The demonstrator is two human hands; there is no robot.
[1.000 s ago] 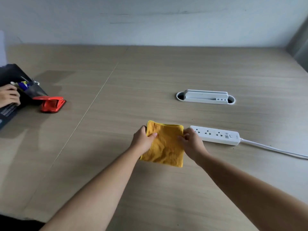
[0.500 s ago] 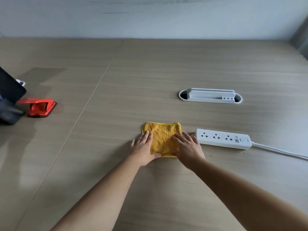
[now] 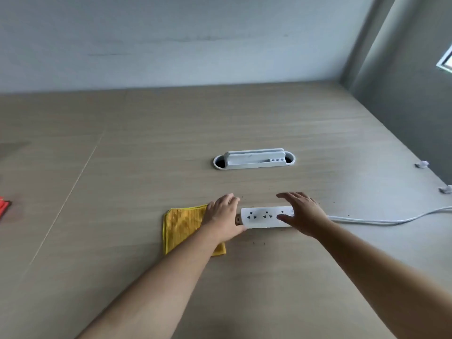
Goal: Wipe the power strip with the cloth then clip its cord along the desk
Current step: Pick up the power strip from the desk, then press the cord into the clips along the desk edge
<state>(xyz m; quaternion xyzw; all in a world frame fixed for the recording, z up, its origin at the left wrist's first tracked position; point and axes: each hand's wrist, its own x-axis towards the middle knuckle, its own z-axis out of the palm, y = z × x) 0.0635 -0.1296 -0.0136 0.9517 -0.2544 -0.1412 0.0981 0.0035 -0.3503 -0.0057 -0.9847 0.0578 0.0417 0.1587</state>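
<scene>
A folded yellow cloth (image 3: 181,226) lies flat on the wooden desk. My left hand (image 3: 223,217) rests on the cloth's right side, fingers spread, its fingertips at the left end of the white power strip (image 3: 263,217). My right hand (image 3: 302,214) hovers open over the strip's right end, thumb in front and fingers behind, hiding that end. The strip's white cord (image 3: 391,219) runs off to the right across the desk. Two small white cable clips (image 3: 422,164) (image 3: 445,189) sit near the desk's right edge.
A white oval cable grommet with a raised cover (image 3: 254,159) is set into the desk behind the strip. A red object (image 3: 3,206) shows at the far left edge. Small dark specks lie on the desk around the strip. Grey walls bound the desk at the back and right.
Both hands let go of the cloth's middle and shifted right: the left now sits at the cloth's right side, the right has moved over the power strip. The view panned right.
</scene>
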